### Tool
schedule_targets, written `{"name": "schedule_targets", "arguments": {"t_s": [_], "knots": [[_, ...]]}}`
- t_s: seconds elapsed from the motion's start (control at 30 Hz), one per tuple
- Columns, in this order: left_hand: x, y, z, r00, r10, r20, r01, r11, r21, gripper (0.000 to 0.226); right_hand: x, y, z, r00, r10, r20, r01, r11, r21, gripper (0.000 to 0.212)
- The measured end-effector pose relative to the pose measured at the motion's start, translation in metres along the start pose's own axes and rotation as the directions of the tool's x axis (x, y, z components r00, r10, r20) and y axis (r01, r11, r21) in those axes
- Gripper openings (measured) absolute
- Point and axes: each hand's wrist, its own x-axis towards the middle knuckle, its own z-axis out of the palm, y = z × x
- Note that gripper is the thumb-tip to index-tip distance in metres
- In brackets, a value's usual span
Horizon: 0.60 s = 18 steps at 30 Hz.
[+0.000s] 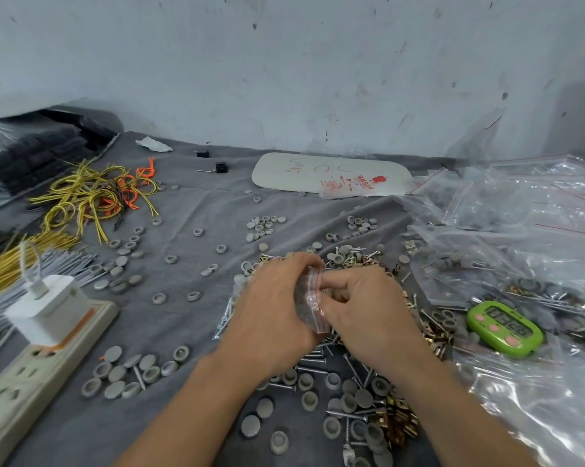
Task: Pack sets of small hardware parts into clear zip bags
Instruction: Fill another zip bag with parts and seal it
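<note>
Leaving open desk (183,325) leftward toward the power strip (31,382), the screw pile (321,360) is overhung by left grip (274,308) and right grip (368,308), both pinching one zip bag (309,298).

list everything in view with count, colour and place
zip bag: one, clear with red strip, centre
caps: many, grey, scattered over the cloth
screws: a pile, silver, centre of the cloth
brackets: many, brass, right of the screws
spare bags: many, clear, right side
timer: one, green, among the spare bags
power strip: one, beige, near left
wires: a bundle, yellow and orange, far left
cloth: one, grey, covers the table
left grip: one, pinches the zip bag
right grip: one, pinches the zip bag
</note>
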Motion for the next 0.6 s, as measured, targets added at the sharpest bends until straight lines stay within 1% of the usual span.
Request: {"name": "schedule_targets", "arguments": {"t_s": [0.07, 0.13, 0.2, 0.23, 0.3, 0.33, 0.37, 0.4, 0.43, 0.47, 0.5, 0.53, 0.57, 0.6], "knots": [[0.0, 0.0, 0.0, 1.0, -0.025, -0.016, 0.025, 1.0, -0.013, 0.062, 0.003, 0.002, -0.007, 0.996, 0.052, -0.074, -0.048, 0.997, 0.061, 0.017], [0.0, 0.001, 0.0, 0.998, -0.052, -0.037, 0.051, 0.998, -0.037, 0.064, 0.008, 0.008, -0.017, 0.967, 0.173, -0.185, -0.14, 0.974, 0.177, 0.012], [0.001, 0.002, -0.003, 0.994, -0.092, -0.051, 0.086, 0.991, -0.105, 0.068, 0.011, 0.014, -0.022, 0.934, 0.294, -0.201, -0.22, 0.92, 0.325, 0.008], [0.0, 0.003, -0.004, 0.995, -0.097, -0.028, 0.093, 0.987, -0.13, 0.073, 0.012, 0.015, -0.022, 0.922, 0.34, -0.183, -0.248, 0.885, 0.394, 0.007], [-0.001, 0.008, -0.007, 0.995, -0.026, 0.1, 0.036, 0.994, -0.102, 0.098, 0.011, 0.016, -0.021, 0.907, 0.396, -0.145, -0.291, 0.836, 0.465, 0.011], [-0.001, 0.011, -0.009, 0.983, 0.021, 0.182, -0.006, 0.997, -0.079, 0.112, 0.011, 0.016, -0.021, 0.901, 0.412, -0.137, -0.307, 0.829, 0.468, 0.013], [-0.001, 0.011, -0.012, 0.969, 0.038, 0.244, -0.017, 0.996, -0.087, 0.123, 0.012, 0.017, -0.021, 0.895, 0.425, -0.135, -0.324, 0.828, 0.457, 0.014], [0.001, 0.01, -0.017, 0.965, 0.013, 0.262, 0.029, 0.987, -0.157, 0.125, 0.012, 0.018, -0.022, 0.89, 0.436, -0.132, -0.34, 0.828, 0.446, 0.015], [0.003, 0.006, -0.024, 0.973, -0.034, 0.227, 0.099, 0.954, -0.281, 0.118, 0.013, 0.019, -0.023, 0.887, 0.447, -0.121, -0.353, 0.822, 0.446, 0.016], [0.006, 0.002, -0.03, 0.985, -0.103, 0.14, 0.155, 0.883, -0.442, 0.103, 0.013, 0.02, -0.025, 0.885, 0.455, -0.101, -0.365, 0.811, 0.457, 0.017], [0.008, -0.004, -0.035, 0.978, -0.209, 0.019, 0.179, 0.786, -0.592, 0.084, 0.014, 0.021, -0.026, 0.883, 0.462, -0.078, -0.374, 0.796, 0.475, 0.018], [0.01, -0.011, -0.039, 0.93, -0.352, -0.102, 0.189, 0.699, -0.69, 0.068, 0.014, 0.022, -0.027, 0.88, 0.47, -0.059, -0.381, 0.777, 0.501, 0.02], [0.012, -0.018, -0.041, 0.848, -0.492, -0.197, 0.204, 0.647, -0.735, 0.057, 0.015, 0.023, -0.028, 0.873, 0.486, -0.041, -0.39, 0.747, 0.539, 0.023], [0.014, -0.024, -0.043, 0.754, -0.609, -0.248, 0.226, 0.594, -0.772, 0.047, 0.016, 0.024, -0.03, 0.862, 0.506, -0.017, -0.401, 0.704, 0.586, 0.025]]}}
